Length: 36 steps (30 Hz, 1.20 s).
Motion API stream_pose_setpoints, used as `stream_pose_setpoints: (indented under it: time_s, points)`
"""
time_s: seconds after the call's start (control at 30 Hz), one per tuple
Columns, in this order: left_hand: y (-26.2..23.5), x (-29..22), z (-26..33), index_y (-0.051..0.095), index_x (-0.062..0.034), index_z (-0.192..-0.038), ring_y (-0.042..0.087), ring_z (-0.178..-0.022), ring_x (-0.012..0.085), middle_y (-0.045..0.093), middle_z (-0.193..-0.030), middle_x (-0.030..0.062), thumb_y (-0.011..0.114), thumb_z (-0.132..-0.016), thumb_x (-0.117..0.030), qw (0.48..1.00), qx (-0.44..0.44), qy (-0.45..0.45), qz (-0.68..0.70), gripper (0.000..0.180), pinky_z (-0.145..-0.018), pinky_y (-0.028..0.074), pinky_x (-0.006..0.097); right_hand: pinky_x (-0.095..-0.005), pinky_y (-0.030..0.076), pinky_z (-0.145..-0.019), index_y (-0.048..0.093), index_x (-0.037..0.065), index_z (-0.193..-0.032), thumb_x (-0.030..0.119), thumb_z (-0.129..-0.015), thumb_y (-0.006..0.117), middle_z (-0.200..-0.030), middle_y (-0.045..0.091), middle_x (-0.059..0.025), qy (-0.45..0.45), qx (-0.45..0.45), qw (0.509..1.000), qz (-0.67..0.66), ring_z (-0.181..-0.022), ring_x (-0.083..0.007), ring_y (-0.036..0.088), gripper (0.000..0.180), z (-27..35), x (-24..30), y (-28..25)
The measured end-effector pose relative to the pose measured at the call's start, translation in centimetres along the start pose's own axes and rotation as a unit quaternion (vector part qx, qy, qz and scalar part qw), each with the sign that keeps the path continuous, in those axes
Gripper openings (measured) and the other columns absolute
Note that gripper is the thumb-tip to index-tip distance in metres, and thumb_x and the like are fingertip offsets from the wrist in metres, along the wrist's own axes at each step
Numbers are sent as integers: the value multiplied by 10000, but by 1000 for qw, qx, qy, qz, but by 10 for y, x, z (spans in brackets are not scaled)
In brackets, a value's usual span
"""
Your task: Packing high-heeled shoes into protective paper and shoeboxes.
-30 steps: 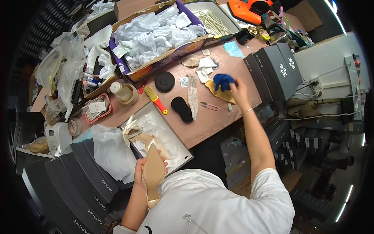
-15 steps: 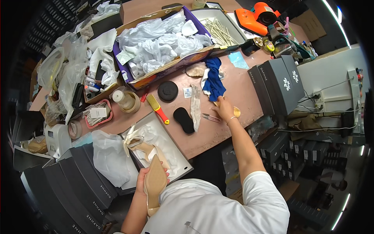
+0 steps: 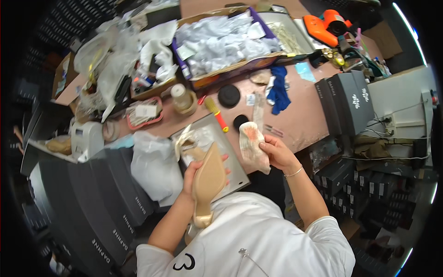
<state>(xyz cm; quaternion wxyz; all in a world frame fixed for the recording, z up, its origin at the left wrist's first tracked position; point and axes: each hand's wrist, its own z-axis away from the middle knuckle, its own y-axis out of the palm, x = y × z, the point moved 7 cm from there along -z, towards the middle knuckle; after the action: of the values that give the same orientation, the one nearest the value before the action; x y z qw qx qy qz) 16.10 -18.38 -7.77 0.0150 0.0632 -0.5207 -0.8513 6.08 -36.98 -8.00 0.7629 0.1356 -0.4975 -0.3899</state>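
My left hand (image 3: 188,179) is closed around a beige heeled shoe (image 3: 208,177), its pale sole turned up and its heel near my shirt. In my right hand (image 3: 279,154) a whitish cloth (image 3: 252,150) with reddish stains is pinched by one side, to the right of the shoe and apart from it. Behind the shoe lies an open shoe box (image 3: 235,168) lined with white paper. Another beige shoe with a pale bow (image 3: 185,140) shows partly inside. Thread snips (image 3: 275,131) and a black pad (image 3: 240,122), partly covered by the cloth, rest on the table.
Dark shoe boxes stand at left (image 3: 87,198) and right (image 3: 346,97). A carton of crumpled white paper (image 3: 226,44) fills the back. On the table are a yellow-red brush (image 3: 216,114), a round black tin (image 3: 229,96), a blue cloth (image 3: 279,94) and a bottle (image 3: 181,96).
My right hand has come back from the tabletop beside the blue cloth and now holds up the stained cloth near the shoe. My left hand keeps hold of the shoe; the view has shifted.
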Motion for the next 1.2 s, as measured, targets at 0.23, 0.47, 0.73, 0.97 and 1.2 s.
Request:
stream_pose_setpoints:
  time_s: [0.23,0.47,0.73,0.97,1.2]
  points:
    - [-13,-6,28,426,50,-1302,643,-946,407,590,-1117,298,422,-862,-365,995,60,12,83,605,-811,548,467,-254,499,-803,547,33,-1139,160,-940,586,-1030,619,-10,18,29,990,135,-913,-72,591,239,4,-49,75]
    - [-15,-9,49,427,34,-1309,654,-900,401,598,-1083,303,432,-856,-376,995,77,32,60,611,-815,550,432,-239,473,-803,546,42,-1096,150,-925,619,-961,607,12,2,96,975,199,-875,-55,572,216,-5,-54,110]
    - [-24,-15,62,437,17,-1301,644,-988,343,599,-1104,282,450,-863,-340,993,67,67,67,565,-873,541,441,-270,517,-798,377,90,-1413,72,-892,626,-1235,508,-57,-170,41,875,450,-1017,-102,564,577,0,-42,131]
    - [-28,-18,66,426,27,-1315,646,-993,331,576,-1174,236,451,-867,-349,991,86,93,50,585,-856,551,450,-269,480,-823,526,-44,-1259,183,-889,666,-1061,632,-64,-21,66,949,308,-919,-102,577,456,-14,-60,123]
    - [-23,-14,66,434,39,-1297,644,-981,337,559,-1194,237,457,-848,-368,993,17,101,57,606,-839,551,455,-243,462,-779,619,-7,-1070,266,-930,609,-1013,623,-47,121,78,930,339,-899,-86,558,306,-13,-77,121]
